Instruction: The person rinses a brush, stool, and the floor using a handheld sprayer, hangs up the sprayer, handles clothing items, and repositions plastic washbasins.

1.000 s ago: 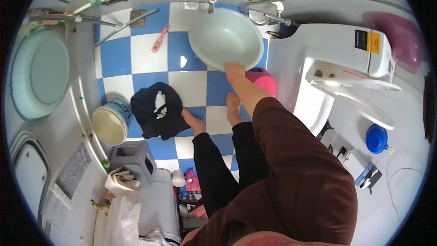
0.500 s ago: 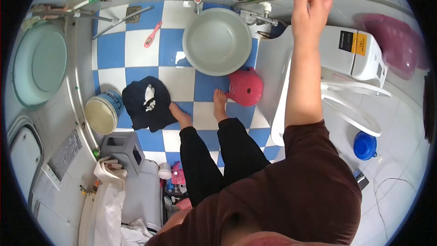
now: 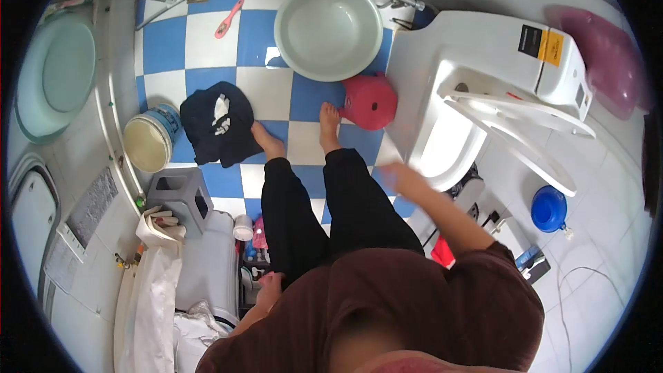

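My right hand (image 3: 407,183) is low over the right side of my lap, between my knee and the white toilet (image 3: 452,145). It is smeared by motion, so its fingers cannot be read; no object shows in it. Close to my left thigh and a rack of small toiletries (image 3: 255,253) is my left hand (image 3: 269,289), with its fingers too small and partly hidden to make out. In front of my feet stand a pale grey-green basin (image 3: 328,31) and a pink stool (image 3: 371,102). A dark garment (image 3: 217,135) with a white print lies by my left foot.
A paint bucket (image 3: 148,141) and a grey plastic stool (image 3: 181,197) stand on the left. A pink brush (image 3: 229,19) lies on the tiles (image 3: 268,93). At the right are a raised toilet seat (image 3: 532,145) and a blue bowl (image 3: 549,208). Another basin (image 3: 59,79) leans on the left wall.
My right hand has come down from the pipes and shower hose at the upper right to beside my lap. My left hand has come into view. The view has tilted slightly downward.
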Action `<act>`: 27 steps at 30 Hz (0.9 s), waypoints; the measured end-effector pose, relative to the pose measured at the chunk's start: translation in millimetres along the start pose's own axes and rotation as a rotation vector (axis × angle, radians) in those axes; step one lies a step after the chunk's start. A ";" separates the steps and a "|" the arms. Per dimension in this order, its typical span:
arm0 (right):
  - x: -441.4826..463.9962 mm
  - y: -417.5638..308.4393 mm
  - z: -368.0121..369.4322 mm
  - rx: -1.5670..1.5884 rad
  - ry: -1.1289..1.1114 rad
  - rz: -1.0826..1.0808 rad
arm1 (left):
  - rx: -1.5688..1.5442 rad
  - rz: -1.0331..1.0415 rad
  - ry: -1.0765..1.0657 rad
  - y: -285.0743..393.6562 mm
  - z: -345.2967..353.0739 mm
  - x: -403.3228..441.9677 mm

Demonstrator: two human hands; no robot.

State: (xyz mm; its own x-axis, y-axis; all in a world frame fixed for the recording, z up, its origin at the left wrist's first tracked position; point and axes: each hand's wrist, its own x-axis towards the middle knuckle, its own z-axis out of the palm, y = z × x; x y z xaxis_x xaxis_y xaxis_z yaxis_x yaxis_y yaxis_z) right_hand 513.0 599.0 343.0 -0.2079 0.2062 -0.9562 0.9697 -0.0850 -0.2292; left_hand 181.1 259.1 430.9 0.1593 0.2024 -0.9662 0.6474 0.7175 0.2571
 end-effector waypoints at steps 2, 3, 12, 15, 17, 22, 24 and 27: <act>-53.0 28.1 69.4 -0.217 -0.237 -0.084 | 0.057 0.059 0.010 -1.7 2.2 1.7; -73.0 42.4 97.2 -0.237 -0.206 -0.139 | 0.104 0.096 -0.001 -3.1 3.3 4.0; -152.1 47.9 89.6 0.314 -0.957 -0.301 | 0.080 0.056 -0.458 60.2 -75.4 4.3; -147.3 63.2 116.9 0.381 -1.240 -0.229 | 0.027 0.129 -0.510 72.8 -94.9 11.4; -123.8 71.3 144.4 0.407 -1.405 -0.183 | -0.088 0.222 -0.555 89.2 -118.3 17.0; -39.0 58.2 170.6 0.630 -1.206 -0.026 | -0.470 0.553 -0.632 110.3 -147.8 50.1; 3.9 44.9 161.1 0.646 -0.931 0.055 | -0.173 0.268 -0.715 64.0 -100.8 103.1; 68.0 35.5 183.1 0.310 -0.242 -0.013 | 0.098 0.262 -0.233 -7.9 -65.7 201.0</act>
State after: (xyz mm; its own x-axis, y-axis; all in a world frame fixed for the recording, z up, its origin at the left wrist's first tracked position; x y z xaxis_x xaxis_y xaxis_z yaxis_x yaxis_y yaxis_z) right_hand 509.8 431.5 236.5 -0.2799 -0.0232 -0.9598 0.8896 -0.3821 -0.2502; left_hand 159.0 337.9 235.8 0.4872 0.2055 -0.8487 0.6289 0.5917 0.5043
